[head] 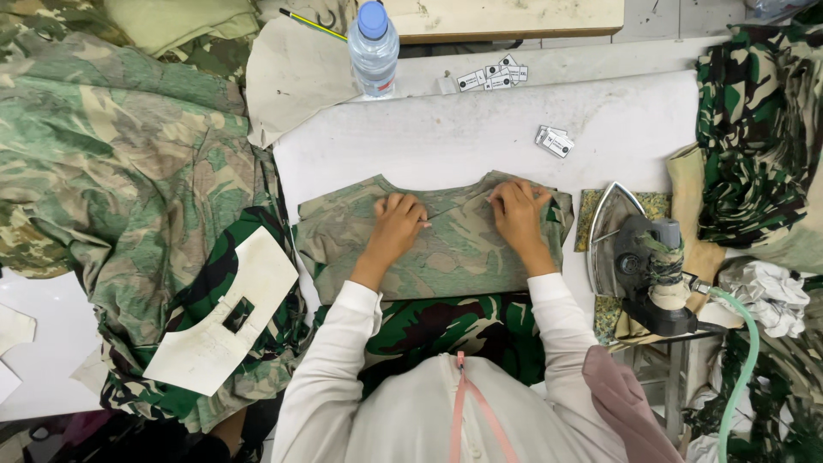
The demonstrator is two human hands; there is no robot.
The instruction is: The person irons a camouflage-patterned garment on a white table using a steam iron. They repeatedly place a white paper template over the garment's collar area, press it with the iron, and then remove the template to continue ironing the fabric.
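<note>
A pale camouflage fabric piece [433,244] lies flat at the near middle of the white bench [480,129], its curved neckline cut facing the far edge. Both hands rest on its upper part. The left hand [396,225] lies palm down with fingers loosely curled, pressing the cloth without gripping it. The right hand [518,213] also presses down, its fingertips pinching or smoothing a fold at the far right corner of the piece; whether it actually nips the edge cannot be told.

The cloth looks light, soft and limp, a woven material that creases readily and slides little on the padded bench cover. It would likely droop if lifted by one point, so taking hold at two corners or along a folded edge seems the surest grip.

A darker camouflage piece [446,330] hangs over the near edge below it. At the right edge a steam iron [639,261] stands tilted on a patterned pad, a green hose [744,343] trailing from it. A plastic water bottle [374,47] with a blue cap stands at the far edge, small paper tags [555,141] near it. A heap of camouflage garments [129,171] fills the left side, with a white card template [225,313] lying on top.
</note>
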